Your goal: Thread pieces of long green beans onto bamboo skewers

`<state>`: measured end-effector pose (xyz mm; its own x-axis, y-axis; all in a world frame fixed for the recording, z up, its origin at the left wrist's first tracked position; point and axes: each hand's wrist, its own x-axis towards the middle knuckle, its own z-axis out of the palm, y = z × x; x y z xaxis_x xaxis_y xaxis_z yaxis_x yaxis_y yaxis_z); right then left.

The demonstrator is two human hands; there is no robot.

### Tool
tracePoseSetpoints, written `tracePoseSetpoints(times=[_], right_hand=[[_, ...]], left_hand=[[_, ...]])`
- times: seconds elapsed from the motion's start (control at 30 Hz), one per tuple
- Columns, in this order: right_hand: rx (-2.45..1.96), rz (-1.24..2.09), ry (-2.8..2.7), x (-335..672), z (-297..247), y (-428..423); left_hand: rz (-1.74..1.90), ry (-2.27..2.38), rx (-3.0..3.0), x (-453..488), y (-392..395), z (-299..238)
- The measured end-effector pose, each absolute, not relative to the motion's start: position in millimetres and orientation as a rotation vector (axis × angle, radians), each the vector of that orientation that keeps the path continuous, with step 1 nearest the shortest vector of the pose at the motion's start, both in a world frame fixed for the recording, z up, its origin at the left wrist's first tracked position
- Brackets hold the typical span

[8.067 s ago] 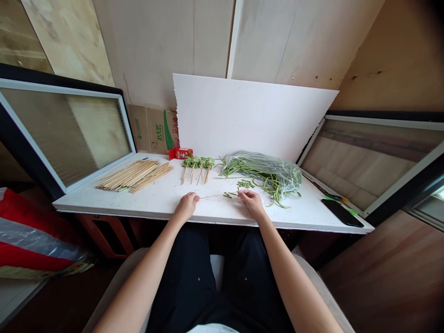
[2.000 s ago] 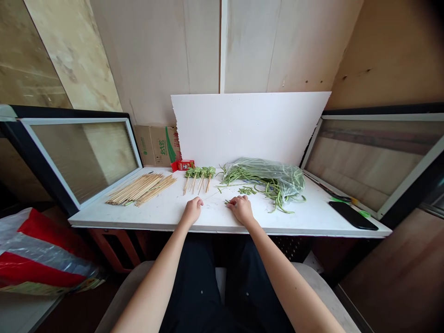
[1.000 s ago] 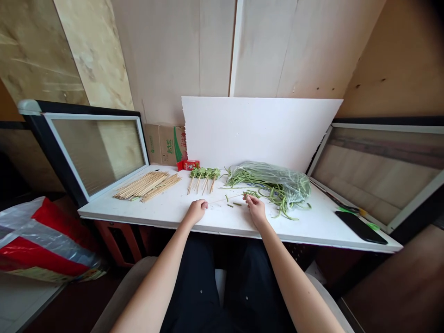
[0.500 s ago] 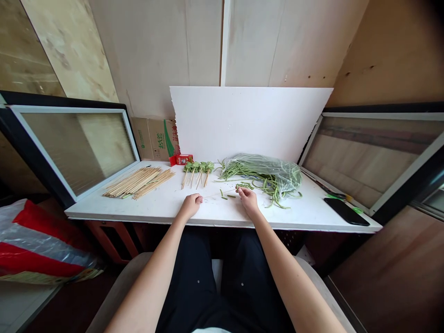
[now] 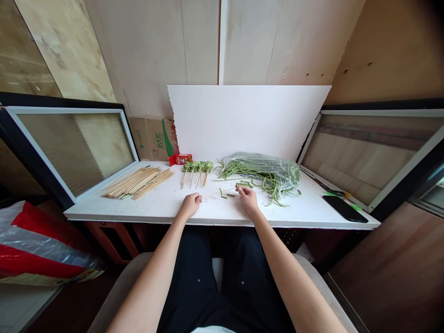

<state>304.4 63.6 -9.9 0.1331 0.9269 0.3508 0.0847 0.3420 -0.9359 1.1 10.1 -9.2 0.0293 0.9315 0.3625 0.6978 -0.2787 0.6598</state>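
My left hand (image 5: 190,205) is closed around one end of a thin bamboo skewer (image 5: 218,192), held low over the white table. The skewer's other end meets the pinched fingertips of my right hand (image 5: 248,199); whether a bean piece sits between those fingers is too small to tell. Just behind the right fingers lies a small pile of cut green bean pieces (image 5: 245,184). A few loose bean pieces (image 5: 230,195) rest between my hands. Farther back, finished bean skewers (image 5: 197,166) lie in a row with their sticks pointing toward me.
Bare bamboo skewers (image 5: 137,181) are heaped at the left. Long green beans in a clear plastic bag (image 5: 263,166) lie back right. A black phone (image 5: 345,209) rests near the right edge. A red box (image 5: 182,159) and a cardboard carton (image 5: 152,138) stand behind. Framed glass panels flank both sides.
The view has shifted very slightly. Both hands keep nearly the same place and grip, with the skewer still stretched between them.
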Motion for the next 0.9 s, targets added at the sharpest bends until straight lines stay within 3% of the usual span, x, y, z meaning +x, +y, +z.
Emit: tracePoseSetpoints(times=[0.9], right_hand=[[-1.091,0.741,-1.386,298,5,51]], left_hand=[[1.063,1.732,2.005,1,10,-9]])
